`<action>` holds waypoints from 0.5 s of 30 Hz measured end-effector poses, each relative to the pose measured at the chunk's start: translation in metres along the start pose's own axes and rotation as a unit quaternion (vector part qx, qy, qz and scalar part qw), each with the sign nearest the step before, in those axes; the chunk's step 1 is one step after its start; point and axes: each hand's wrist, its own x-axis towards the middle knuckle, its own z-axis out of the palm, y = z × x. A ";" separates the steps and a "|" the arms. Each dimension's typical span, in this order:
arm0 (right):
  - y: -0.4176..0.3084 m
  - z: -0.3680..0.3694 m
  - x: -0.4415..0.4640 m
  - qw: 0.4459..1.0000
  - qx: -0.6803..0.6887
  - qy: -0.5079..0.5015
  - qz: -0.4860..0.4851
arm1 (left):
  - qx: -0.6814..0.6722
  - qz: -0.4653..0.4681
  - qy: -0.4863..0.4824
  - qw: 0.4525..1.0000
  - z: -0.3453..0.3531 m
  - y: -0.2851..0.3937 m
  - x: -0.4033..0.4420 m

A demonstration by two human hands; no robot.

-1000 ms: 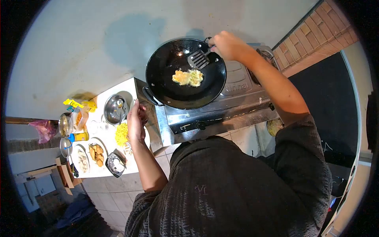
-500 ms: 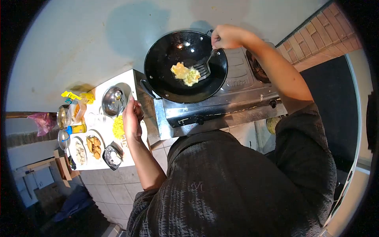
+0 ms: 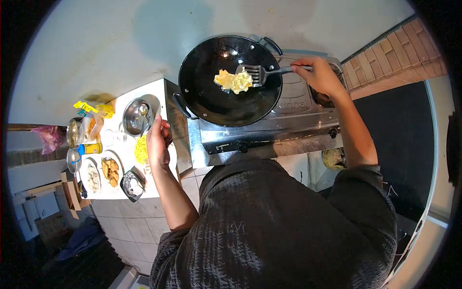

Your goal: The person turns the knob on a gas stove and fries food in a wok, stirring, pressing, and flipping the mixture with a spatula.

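Note:
A black two-handled wok (image 3: 226, 108) sits on the stove, with a small piece of fried egg (image 3: 241, 83), yellow and white, near its middle. My right hand (image 3: 318, 77) grips the end of a slotted metal spatula (image 3: 275, 72), whose blade reaches the egg's right side; whether it lies under or over the egg I cannot tell. My left hand (image 3: 159, 143) hovers left of the wok, over the edge of the white table, its thumb stretched out and its fingers loosely bent, with nothing visible in it.
On the white table (image 3: 156, 91) stand a steel bowl (image 3: 132, 118) with a spoon, yellow shredded food (image 3: 141, 150), a plate of browned pieces (image 3: 110, 171) and a black bowl with white contents (image 3: 132, 186). The stove (image 3: 224, 142) has front knobs. A brick wall (image 3: 385, 53) is at right.
My right hand has moved right and slightly down, turning the spatula from steep to nearly level. The blade has shifted up against the egg. My left hand stays about where it was.

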 end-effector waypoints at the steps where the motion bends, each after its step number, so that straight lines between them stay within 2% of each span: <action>1: -0.001 -0.002 -0.005 0.999 -0.020 0.028 -0.018 | -0.005 -0.002 -0.008 1.000 0.001 -0.001 0.000; 5: -0.005 -0.001 -0.021 0.998 -0.019 0.056 -0.029 | -0.012 -0.008 -0.041 0.999 0.004 -0.001 0.002; 8: -0.012 0.015 -0.035 0.997 0.021 0.065 0.026 | -0.010 -0.018 -0.035 0.999 0.010 0.002 -0.001; 10: 0.002 0.043 -0.044 0.987 0.077 0.137 -0.017 | -0.008 -0.020 -0.035 0.999 0.011 0.003 -0.001; 11: 0.002 0.051 -0.049 0.988 0.078 0.136 -0.018 | -0.007 -0.021 -0.036 0.999 0.010 0.003 0.000; 15: 0.004 0.071 -0.071 0.982 0.014 0.171 -0.080 | -0.008 -0.027 -0.030 0.999 0.006 -0.001 0.003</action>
